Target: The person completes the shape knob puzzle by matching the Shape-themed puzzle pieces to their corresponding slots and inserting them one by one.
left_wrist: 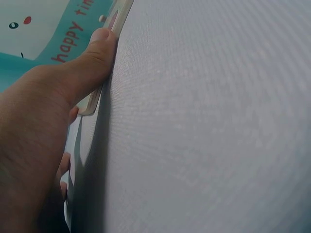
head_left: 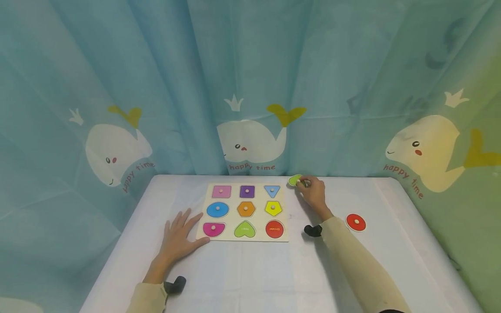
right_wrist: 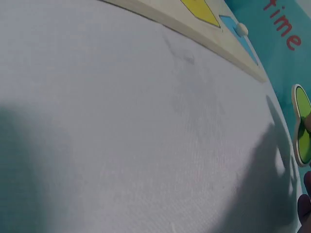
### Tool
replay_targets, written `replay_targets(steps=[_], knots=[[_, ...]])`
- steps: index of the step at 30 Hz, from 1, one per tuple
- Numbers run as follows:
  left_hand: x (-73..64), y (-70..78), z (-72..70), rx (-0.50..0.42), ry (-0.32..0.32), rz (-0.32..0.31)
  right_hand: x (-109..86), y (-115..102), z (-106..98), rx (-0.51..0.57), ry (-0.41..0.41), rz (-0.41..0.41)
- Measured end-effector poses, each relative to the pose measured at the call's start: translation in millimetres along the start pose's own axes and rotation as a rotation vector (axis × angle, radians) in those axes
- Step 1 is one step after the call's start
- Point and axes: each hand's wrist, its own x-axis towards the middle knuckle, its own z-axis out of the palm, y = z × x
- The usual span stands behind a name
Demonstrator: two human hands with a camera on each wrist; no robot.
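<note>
My right hand (head_left: 315, 194) pinches a green heart-shaped puzzle piece (head_left: 293, 180) by its knob, above the table's back edge and just right of the board. In the right wrist view the green piece (right_wrist: 301, 104) shows partly at the right edge, its face tilted up from the table. The wooden shape puzzle board (head_left: 231, 221) lies flat. Knobbed pieces fill several of its places, while the heart place (head_left: 244, 229) and circle place (head_left: 275, 229) show printed words. With fingers spread, my left hand (head_left: 177, 234) rests at the board's left edge, its thumb (left_wrist: 97, 53) against the near corner.
A red round knobbed piece (head_left: 352, 225) lies on the white-covered table (head_left: 250, 278), right of my right forearm. Behind the table hangs a blue curtain (head_left: 336, 130) with whale prints. Dark wrist mounts (head_left: 176, 285) stick out from both wrists.
</note>
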Motion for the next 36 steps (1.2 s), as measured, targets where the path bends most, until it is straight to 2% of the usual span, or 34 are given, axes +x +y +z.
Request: replay_targets(steps=[7,15,23,29,36], knots=[[1.0,-1.6,-0.6,0.017,-0.022,-0.009,-8.8,-11,-4,0.085,-0.003,-0.015],[0.7,0.0,-0.9,0.014,-0.023,-0.009,-27.3,-26,-8,0.118,-0.058,0.022],[1.3,0.0,-1.5,0.008,-0.02,-0.008,-40.5,-40,-6,0.146,-0.115,-0.055],[1.5,-0.8,-0.1,0.013,-0.018,-0.002,-49.4,-48,0,0.162,-0.109,-0.121],[1.3,0.2,-1.0,0.007,-0.015,-0.001,-62.4,-63,7,0.219,-0.151,-0.11]])
